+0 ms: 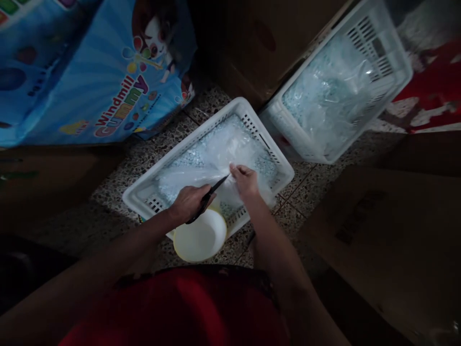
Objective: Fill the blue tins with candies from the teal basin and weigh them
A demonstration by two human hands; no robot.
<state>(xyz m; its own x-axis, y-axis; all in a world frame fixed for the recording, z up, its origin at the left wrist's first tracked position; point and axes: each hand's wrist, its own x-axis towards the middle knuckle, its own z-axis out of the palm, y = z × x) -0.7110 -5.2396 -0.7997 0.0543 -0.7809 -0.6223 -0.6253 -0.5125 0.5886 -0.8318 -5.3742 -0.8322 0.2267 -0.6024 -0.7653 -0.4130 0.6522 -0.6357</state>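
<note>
while the left hand [190,203] grips a dark-bladed tool [219,183] slanting toward upper right, the right hand [246,180] pinches plastic [196,176] near its tip

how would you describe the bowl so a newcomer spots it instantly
Start at the white slotted basket under both hands, on the speckled floor. Over its near edge, just below the left hand, is the bowl. It is round with a yellow rim, unlike the white, rectangular basket.
</note>
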